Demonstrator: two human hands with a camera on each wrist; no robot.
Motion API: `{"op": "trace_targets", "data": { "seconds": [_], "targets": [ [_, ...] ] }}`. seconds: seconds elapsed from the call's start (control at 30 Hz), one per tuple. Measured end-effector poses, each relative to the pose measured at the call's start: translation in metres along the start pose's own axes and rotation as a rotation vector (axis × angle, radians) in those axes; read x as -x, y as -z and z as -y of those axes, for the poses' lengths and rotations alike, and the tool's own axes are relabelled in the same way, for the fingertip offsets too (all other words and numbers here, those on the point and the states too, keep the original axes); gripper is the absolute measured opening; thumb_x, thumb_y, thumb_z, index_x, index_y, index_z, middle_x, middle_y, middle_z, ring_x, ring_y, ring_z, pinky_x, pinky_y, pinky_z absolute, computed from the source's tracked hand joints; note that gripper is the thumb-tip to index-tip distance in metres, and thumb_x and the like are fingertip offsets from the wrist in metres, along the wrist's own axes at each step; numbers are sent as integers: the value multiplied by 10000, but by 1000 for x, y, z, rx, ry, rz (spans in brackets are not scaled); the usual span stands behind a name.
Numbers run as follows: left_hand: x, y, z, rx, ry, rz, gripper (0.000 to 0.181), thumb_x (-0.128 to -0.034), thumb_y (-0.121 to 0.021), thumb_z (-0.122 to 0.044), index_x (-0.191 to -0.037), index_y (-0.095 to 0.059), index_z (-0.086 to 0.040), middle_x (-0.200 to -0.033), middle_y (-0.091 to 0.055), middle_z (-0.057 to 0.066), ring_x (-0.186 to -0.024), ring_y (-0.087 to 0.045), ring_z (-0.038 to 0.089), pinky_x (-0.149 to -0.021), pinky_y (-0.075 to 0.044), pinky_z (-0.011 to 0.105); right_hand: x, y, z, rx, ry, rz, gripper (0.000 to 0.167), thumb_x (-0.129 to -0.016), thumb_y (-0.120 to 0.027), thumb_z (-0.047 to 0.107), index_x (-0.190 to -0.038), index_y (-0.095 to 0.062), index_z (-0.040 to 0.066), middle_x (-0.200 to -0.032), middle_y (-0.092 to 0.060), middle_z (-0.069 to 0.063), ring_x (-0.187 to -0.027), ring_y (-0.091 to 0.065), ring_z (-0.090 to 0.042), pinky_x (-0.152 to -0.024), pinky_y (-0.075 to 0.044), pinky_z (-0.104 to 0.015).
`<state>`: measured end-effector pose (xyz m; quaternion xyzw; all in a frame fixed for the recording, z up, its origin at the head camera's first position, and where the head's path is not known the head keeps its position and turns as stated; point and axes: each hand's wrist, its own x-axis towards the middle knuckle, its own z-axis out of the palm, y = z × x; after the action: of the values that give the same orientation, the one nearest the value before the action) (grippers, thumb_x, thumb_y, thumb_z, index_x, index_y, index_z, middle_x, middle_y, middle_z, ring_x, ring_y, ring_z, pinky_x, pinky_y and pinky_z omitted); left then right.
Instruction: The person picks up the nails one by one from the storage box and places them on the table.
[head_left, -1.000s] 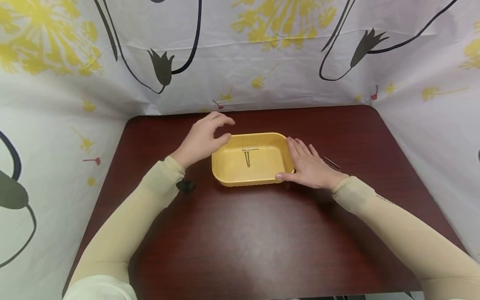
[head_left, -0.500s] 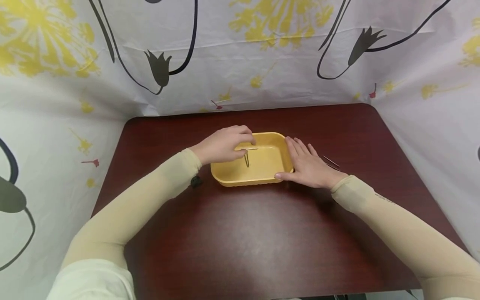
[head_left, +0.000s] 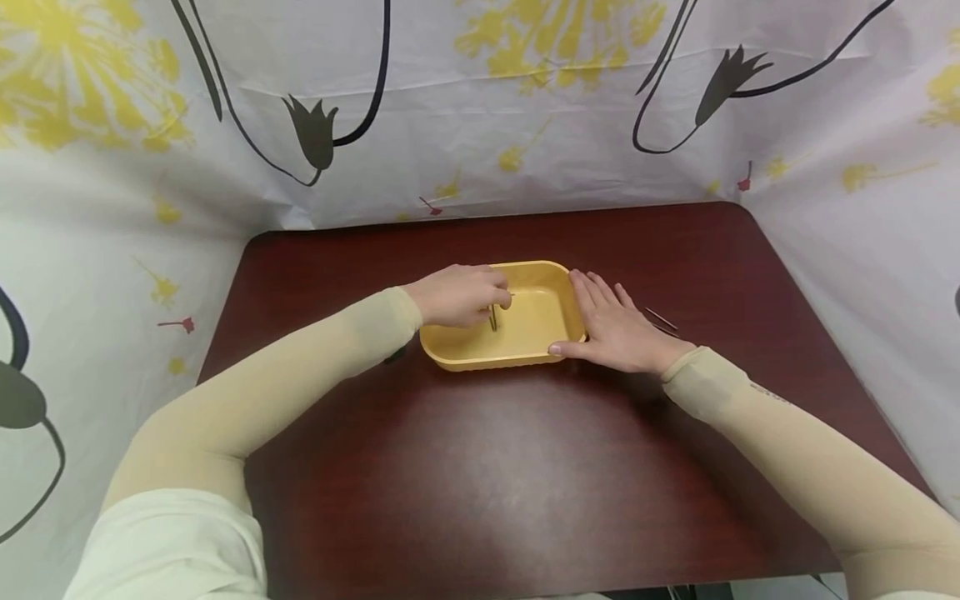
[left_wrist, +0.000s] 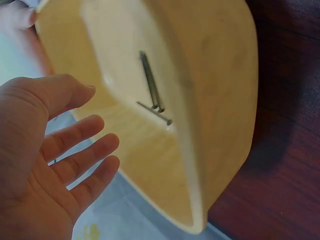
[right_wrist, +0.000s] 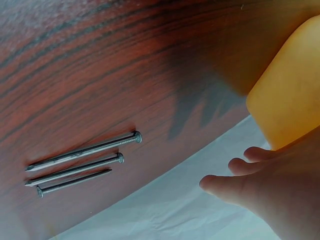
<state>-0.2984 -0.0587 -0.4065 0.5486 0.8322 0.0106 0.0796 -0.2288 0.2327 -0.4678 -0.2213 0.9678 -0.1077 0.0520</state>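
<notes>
Inside the yellow tray [head_left: 525, 362], my left hand [head_left: 461, 296] hovers low over the nails. In the left wrist view this left hand [left_wrist: 55, 145] has its thumb and fingers apart, with nothing visible between them. Two nails [left_wrist: 151, 85] lie side by side on the tray floor, and a third nail [left_wrist: 155, 114] lies across their heads. From above, part of the pair of nails [head_left: 493, 317] shows beside my left fingers. My right hand [head_left: 618, 335] rests on the tray's right end, fingers extended along the rim and thumb at the near corner.
Right of the tray, three more nails [right_wrist: 82, 151] lie roughly parallel on the dark red wooden table [head_left: 480, 483], one pointing the opposite way. A white patterned cloth [head_left: 420, 108] hangs along the table's back and sides.
My left hand has moved rightward and down from the tray's left rim to the nails, its fingers bending more. My right hand has kept its place on the tray.
</notes>
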Motion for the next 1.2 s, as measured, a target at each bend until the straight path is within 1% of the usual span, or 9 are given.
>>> {"op": "trace_targets", "data": {
  "seconds": [0.2,0.37,0.47,0.53,0.63,0.7,0.9,1.03,1.2],
  "targets": [
    [-9,-10,4,-48,-63,2,263,-907,-610,26,-1072,-734,-135,-1065,-615,23,-995,-564,207,-819,-487,342,-1,1,1,-1,2,1,1240,-808,-458,872,-1611,51,75,-1680,-36,-128,-1527,-69,-344,-1146,-97,-662],
    [-17,-17,10,-136,-96,1,235,-893,-630,41,-995,-735,-143,-980,-599,30,-925,-559,237,-793,-477,354,-1,1,1,0,0,2,1235,-810,-455,871,-1611,54,81,-1681,-26,-117,-1528,-63,-338,-1149,-97,-657],
    [-22,-20,11,-226,-112,20,223,-891,-658,24,-996,-741,-155,-989,-607,44,-931,-570,259,-810,-484,366,-1,1,1,-1,-2,4,1235,-812,-462,866,-1610,53,78,-1681,-27,-119,-1528,-63,-339,-1148,-97,-659],
    [-25,-22,11,-283,-116,45,207,-913,-668,-4,-1017,-747,-164,-1019,-618,55,-951,-576,269,-830,-486,370,-2,1,1,-3,-4,5,1237,-813,-467,863,-1610,51,72,-1680,-31,-124,-1528,-63,-340,-1146,-100,-663],
    [-29,-26,11,-342,-117,83,196,-960,-645,-44,-1048,-752,-182,-1060,-627,59,-970,-577,260,-838,-488,367,-2,1,1,-8,-6,4,1241,-811,-473,862,-1610,43,63,-1678,-44,-135,-1528,-65,-337,-1144,-105,-666],
    [-32,-28,12,-370,-127,89,206,-971,-630,-43,-1045,-754,-189,-1068,-634,58,-964,-583,256,-827,-490,364,-2,1,1,-8,-6,4,1244,-810,-473,862,-1609,40,58,-1677,-48,-138,-1527,-66,-337,-1141,-109,-669],
    [-38,-34,13,-432,-169,70,240,-933,-648,-1,-1014,-761,-197,-1057,-653,62,-952,-606,265,-821,-506,369,-3,-1,1,-12,-3,-3,1248,-808,-478,862,-1609,34,54,-1674,-59,-149,-1526,-70,-342,-1142,-109,-668],
    [-41,-36,16,-443,-196,67,185,-924,-680,-57,-986,-769,-207,-1036,-660,61,-943,-608,268,-840,-506,366,-3,-1,2,-19,-6,-3,1243,-810,-481,859,-1610,40,64,-1674,-61,-148,-1527,-67,-339,-1147,-105,-660],
    [-44,-35,18,-439,-201,83,142,-912,-686,-94,-947,-771,-202,-1031,-657,57,-950,-608,277,-855,-496,374,-3,0,1,-22,-11,-2,1244,-810,-482,859,-1610,36,60,-1675,-59,-144,-1527,-66,-338,-1147,-106,-659]
  ]
}}
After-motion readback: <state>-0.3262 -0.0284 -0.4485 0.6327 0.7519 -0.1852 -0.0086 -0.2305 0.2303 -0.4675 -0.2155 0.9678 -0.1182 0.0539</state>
